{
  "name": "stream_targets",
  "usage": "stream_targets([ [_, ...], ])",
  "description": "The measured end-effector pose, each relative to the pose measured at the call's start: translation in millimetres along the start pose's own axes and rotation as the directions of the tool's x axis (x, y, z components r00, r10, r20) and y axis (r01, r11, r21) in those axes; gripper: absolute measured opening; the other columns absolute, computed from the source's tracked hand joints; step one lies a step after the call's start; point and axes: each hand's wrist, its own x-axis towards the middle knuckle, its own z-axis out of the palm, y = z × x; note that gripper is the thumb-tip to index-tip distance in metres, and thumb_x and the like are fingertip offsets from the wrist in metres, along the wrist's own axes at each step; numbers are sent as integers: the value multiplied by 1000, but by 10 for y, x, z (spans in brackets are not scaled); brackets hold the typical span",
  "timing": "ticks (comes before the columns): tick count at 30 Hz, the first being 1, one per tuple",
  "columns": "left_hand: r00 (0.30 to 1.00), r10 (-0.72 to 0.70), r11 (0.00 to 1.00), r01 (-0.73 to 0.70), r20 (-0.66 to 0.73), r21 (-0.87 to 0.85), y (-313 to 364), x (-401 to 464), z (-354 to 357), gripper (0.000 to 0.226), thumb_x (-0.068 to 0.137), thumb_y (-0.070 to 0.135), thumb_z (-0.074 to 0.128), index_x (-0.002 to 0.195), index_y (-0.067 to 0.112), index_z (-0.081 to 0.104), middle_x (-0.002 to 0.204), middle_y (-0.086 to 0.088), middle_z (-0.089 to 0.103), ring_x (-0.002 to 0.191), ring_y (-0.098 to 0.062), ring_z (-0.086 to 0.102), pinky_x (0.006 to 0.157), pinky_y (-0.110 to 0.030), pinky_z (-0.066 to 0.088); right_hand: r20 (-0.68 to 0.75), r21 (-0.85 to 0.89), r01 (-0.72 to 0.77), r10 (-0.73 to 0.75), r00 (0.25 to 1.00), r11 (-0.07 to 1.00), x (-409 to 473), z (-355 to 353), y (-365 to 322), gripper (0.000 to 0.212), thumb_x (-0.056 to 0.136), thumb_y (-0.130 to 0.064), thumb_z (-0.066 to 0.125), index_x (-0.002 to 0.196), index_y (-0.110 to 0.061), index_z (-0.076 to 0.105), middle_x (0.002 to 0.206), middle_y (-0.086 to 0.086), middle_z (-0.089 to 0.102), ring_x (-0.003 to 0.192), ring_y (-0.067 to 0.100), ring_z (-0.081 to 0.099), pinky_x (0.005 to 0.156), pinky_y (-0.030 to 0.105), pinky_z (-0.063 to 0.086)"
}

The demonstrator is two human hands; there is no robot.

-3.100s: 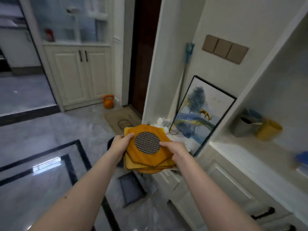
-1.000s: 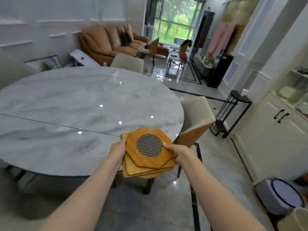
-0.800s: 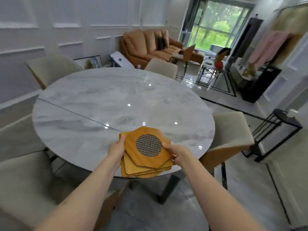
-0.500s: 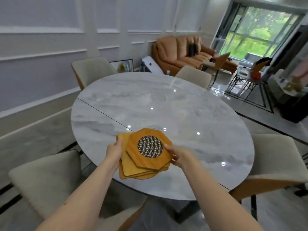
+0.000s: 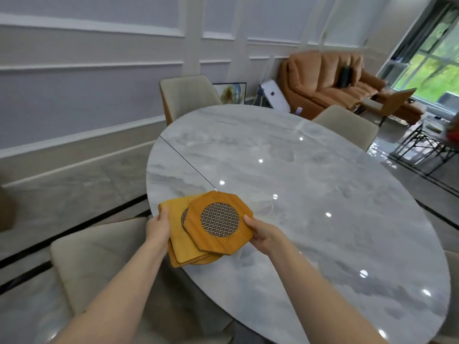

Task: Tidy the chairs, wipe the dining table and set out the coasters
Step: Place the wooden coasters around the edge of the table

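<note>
A stack of several wooden coasters (image 5: 183, 244) hovers over the near left edge of the round marble dining table (image 5: 310, 194). My left hand (image 5: 159, 228) grips the stack's left side. The top coaster (image 5: 219, 223), octagonal with a round metal mesh centre, is slid to the right off the stack, and my right hand (image 5: 263, 235) pinches its right edge. A second mesh centre peeks out beneath it. Nothing else lies on the tabletop.
Beige chairs ring the table: one at the near left (image 5: 99, 264), one at the far left by the panelled wall (image 5: 186, 95), one at the far right (image 5: 347, 125). An orange sofa (image 5: 330, 78) and a black metal side table (image 5: 422, 142) stand beyond.
I have turned from the cabinet to the table and come up to its edge. The top coaster has slid to the right, away from the rest of the stack.
</note>
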Motion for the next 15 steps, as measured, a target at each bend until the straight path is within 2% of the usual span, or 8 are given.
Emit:
stream_targets([
  [2,1000,-20,1000,20,-22,-11,-7,115,-41,49,96,48,45,108,4,63,90,-11,67,80,-25,63,70,-35,53,28,-5,-5,5,1000,1000,150,71,-28,41,95,-13,56,132,2,49,133,16,55,92,19,59,78,27,49],
  [4,997,-29,1000,29,-66,-12,5,193,-59,47,96,47,44,109,6,64,93,-12,67,84,-28,64,75,-38,54,37,-16,-14,15,999,1000,281,146,-80,40,94,-14,56,131,1,49,131,16,57,85,16,59,71,25,50],
  [7,991,-35,999,32,-126,-25,32,283,-61,45,97,46,42,110,7,62,98,-14,67,90,-31,64,80,-41,54,49,-29,-20,21,999,999,442,217,-152,40,94,-13,56,130,3,49,109,11,64,83,16,60,63,23,52],
  [11,983,-60,998,57,-175,-21,39,401,-68,48,96,51,40,111,11,60,101,-12,66,94,-32,63,88,-48,52,84,-28,-1,3,996,1000,599,258,-234,38,97,-12,51,130,5,48,95,7,64,82,15,59,67,24,51],
  [15,974,-58,998,53,-219,-30,38,474,-47,41,97,50,39,102,14,58,97,-10,66,93,-30,62,90,-47,51,120,9,19,-20,993,1000,709,271,-324,37,100,-14,44,132,4,46,103,10,63,85,17,58,68,30,52],
])
